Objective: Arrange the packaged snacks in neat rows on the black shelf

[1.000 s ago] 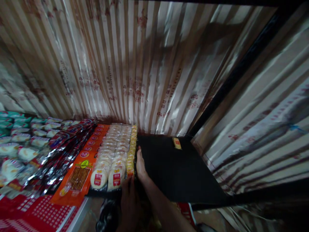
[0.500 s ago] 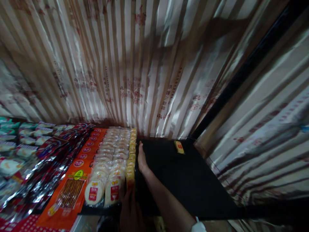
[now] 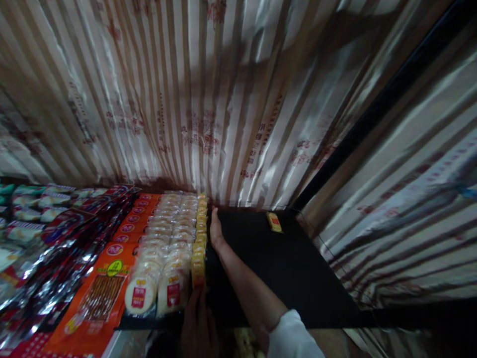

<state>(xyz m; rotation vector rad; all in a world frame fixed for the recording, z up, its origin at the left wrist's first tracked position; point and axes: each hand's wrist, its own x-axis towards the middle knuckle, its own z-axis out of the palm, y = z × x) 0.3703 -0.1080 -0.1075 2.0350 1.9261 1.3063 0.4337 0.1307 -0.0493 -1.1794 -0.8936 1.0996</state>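
Observation:
A narrow row of small yellow snack packets (image 3: 200,238) stands on the black shelf (image 3: 283,278). My left hand (image 3: 197,318), dim at the bottom, reaches up with straight fingers whose tips touch the front yellow packet. Along the row's right side, my right hand (image 3: 216,228) is held on edge, fingers stretched and nothing gripped; whether it touches the packets I cannot tell. Left of the row are two columns of round white crackers in clear wrappers (image 3: 173,293). A single yellow packet (image 3: 275,222) lies apart at the back right.
Orange snack bags (image 3: 100,293) overlap left of the crackers, then dark red shiny bags (image 3: 85,248) and white packs (image 3: 26,231). A striped printed sheet (image 3: 208,99) hangs behind the shelf. A dark post (image 3: 357,119) slants up at the right, with a thin cord below it.
The view has shifted slightly, so the shelf goods appear a little further left and higher. Both hands stay by the yellow row; more of my right sleeve shows.

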